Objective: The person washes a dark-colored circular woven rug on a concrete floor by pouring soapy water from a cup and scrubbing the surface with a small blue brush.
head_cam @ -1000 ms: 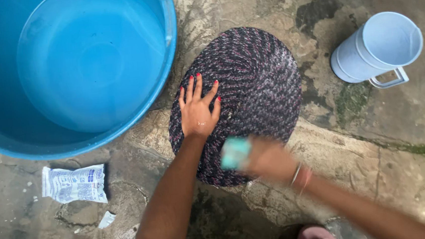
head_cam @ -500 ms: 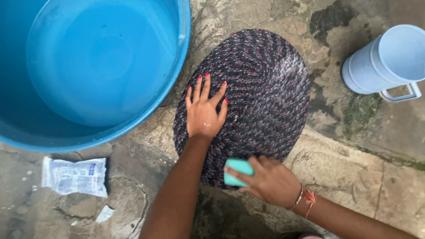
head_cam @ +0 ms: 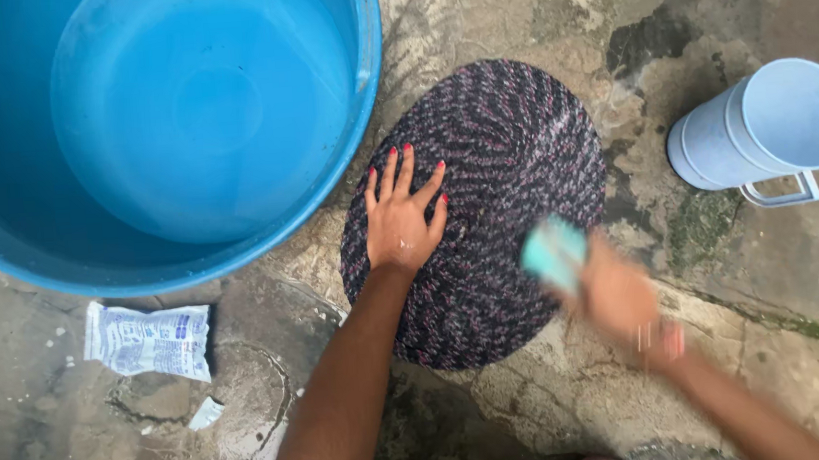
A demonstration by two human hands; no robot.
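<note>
On the braided mat (head_cam: 494,205) beside the blue tub (head_cam: 361,89), the left hand (head_cam: 404,216) is pressing down, fingers spread; the right hand (head_cam: 616,297), blurred, is gripping a teal scrubber (head_cam: 553,252) at the mat's right edge.

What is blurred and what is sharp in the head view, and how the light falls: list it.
Head view: the right hand and the teal bar it grips are smeared by motion blur; the left hand, flat on the braided mat, is sharp, as are the blue tub and pale jug. Light is soft and even, with no hard shadows, only a faint sheen on wet concrete.
</note>
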